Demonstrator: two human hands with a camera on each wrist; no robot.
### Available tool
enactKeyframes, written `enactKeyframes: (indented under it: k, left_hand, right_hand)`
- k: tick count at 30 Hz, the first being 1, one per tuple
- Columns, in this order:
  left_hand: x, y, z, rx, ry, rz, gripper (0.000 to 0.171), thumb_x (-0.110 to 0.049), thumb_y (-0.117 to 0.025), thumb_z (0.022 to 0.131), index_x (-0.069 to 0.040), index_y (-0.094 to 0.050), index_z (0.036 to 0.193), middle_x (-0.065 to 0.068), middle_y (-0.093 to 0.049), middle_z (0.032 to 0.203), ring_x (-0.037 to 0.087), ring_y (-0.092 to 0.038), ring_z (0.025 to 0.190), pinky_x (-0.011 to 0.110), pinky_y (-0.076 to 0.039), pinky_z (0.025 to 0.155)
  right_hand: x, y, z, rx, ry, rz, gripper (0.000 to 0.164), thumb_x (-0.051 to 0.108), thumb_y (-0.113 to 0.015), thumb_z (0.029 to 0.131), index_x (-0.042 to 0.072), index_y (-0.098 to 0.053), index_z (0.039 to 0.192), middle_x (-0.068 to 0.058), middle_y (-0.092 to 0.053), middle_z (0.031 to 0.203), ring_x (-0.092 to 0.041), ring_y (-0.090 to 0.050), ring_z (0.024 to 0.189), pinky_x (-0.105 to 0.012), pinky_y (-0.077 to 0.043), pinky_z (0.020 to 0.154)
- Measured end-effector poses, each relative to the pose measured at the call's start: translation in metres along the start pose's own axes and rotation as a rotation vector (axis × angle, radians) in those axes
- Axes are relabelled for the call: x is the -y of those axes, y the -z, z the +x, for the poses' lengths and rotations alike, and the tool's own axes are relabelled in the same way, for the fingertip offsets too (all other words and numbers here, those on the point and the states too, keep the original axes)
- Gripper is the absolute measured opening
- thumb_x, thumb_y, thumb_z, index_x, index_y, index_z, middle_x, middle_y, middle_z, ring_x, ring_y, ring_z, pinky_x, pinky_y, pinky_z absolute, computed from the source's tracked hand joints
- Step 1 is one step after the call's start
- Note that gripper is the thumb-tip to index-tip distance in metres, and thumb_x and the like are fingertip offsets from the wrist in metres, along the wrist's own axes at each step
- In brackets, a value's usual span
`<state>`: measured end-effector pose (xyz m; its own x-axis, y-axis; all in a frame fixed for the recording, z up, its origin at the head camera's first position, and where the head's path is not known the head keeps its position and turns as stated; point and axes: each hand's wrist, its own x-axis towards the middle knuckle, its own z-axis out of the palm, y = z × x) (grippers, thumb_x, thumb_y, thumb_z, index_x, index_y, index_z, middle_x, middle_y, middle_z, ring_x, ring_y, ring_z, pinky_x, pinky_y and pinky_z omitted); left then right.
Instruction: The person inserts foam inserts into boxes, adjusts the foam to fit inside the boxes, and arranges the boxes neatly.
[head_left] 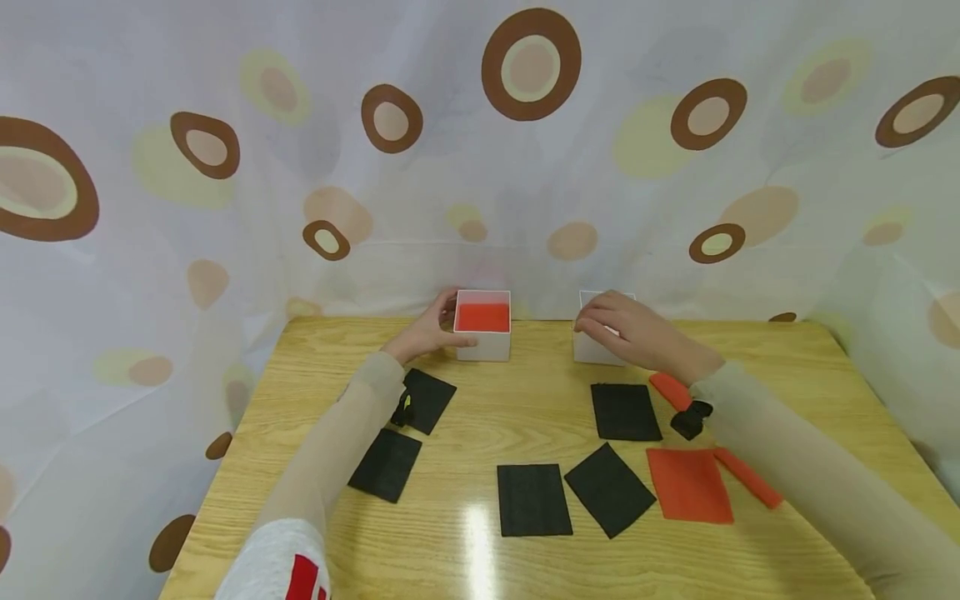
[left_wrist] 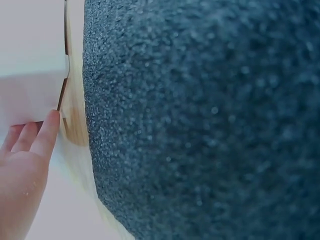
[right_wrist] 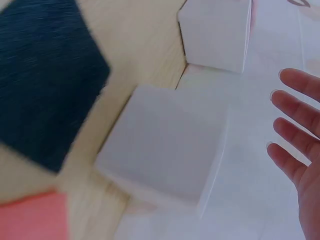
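Observation:
At the back of the table, my left hand (head_left: 427, 333) holds a white open-topped box (head_left: 483, 347) by its left side. The thumb lies along the front wall and the fingers go round the side. Red cloth (head_left: 483, 317) shows inside this box. In the left wrist view, fingertips (left_wrist: 52, 118) meet the box wall (left_wrist: 30, 97). My right hand (head_left: 626, 329) hovers over the second white box (head_left: 592, 348), hiding most of its opening. Spread fingers (right_wrist: 295, 132) show in the right wrist view, with nothing in them, above that box (right_wrist: 165, 140).
Black cloth squares lie at left (head_left: 386, 465), at front (head_left: 534, 500) and near the right box (head_left: 626, 412). Another black square (head_left: 611, 490) touches the red square's (head_left: 690, 486) side of the table. Red strips (head_left: 748, 477) lie by the right forearm. A patterned curtain (head_left: 480, 167) hangs behind.

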<state>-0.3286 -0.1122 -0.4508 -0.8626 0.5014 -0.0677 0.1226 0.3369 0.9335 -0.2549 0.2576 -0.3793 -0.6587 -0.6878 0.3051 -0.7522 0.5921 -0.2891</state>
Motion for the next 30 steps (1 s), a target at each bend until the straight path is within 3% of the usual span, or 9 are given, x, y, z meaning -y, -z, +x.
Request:
enactKeyframes:
  k: [7, 13, 26, 30]
  left_hand:
    - [0.001, 0.001, 0.003, 0.004, 0.008, -0.005, 0.102, -0.014, -0.084, 0.089, -0.013, -0.015, 0.164, 0.011, -0.025, 0.168, 0.031, -0.026, 0.155, 0.046, -0.024, 0.126]
    - [0.003, 0.002, 0.003, 0.013, 0.008, -0.036, 0.103, -0.013, -0.083, 0.089, -0.013, -0.013, 0.165, 0.011, -0.022, 0.170, 0.032, -0.024, 0.156, 0.047, -0.025, 0.126]
    - [0.010, 0.002, 0.002, 0.033, 0.019, -0.080, 0.103, -0.012, -0.083, 0.090, -0.017, -0.013, 0.165, 0.008, -0.023, 0.169, 0.029, -0.024, 0.156, 0.047, -0.027, 0.125]
    - [0.009, 0.004, 0.004, 0.029, 0.020, -0.074, 0.104, -0.015, -0.084, 0.089, -0.017, -0.014, 0.165, 0.009, -0.024, 0.168, 0.030, -0.025, 0.156, 0.048, -0.026, 0.125]
  right_hand:
    - [0.000, 0.011, -0.048, -0.054, -0.007, -0.047, 0.014, 0.007, -0.066, 0.100, 0.008, -0.076, 0.110, -0.006, -0.070, 0.110, -0.026, -0.060, 0.105, -0.050, -0.050, 0.092]
    - [0.005, 0.012, -0.084, -0.042, -0.119, -0.055, 0.014, 0.009, -0.071, 0.098, 0.013, -0.074, 0.111, 0.000, -0.068, 0.114, -0.025, -0.060, 0.111, -0.050, -0.050, 0.093]
    - [0.008, -0.014, -0.160, -0.045, -0.147, -0.070, 0.038, 0.016, -0.088, 0.083, 0.014, -0.071, 0.117, 0.005, -0.066, 0.115, -0.013, -0.060, 0.100, -0.026, -0.054, 0.082]
    - [0.010, -0.026, -0.180, -0.022, -0.159, -0.107, 0.046, 0.028, -0.093, 0.078, 0.018, -0.071, 0.117, 0.009, -0.064, 0.115, -0.012, -0.059, 0.101, -0.027, -0.049, 0.088]
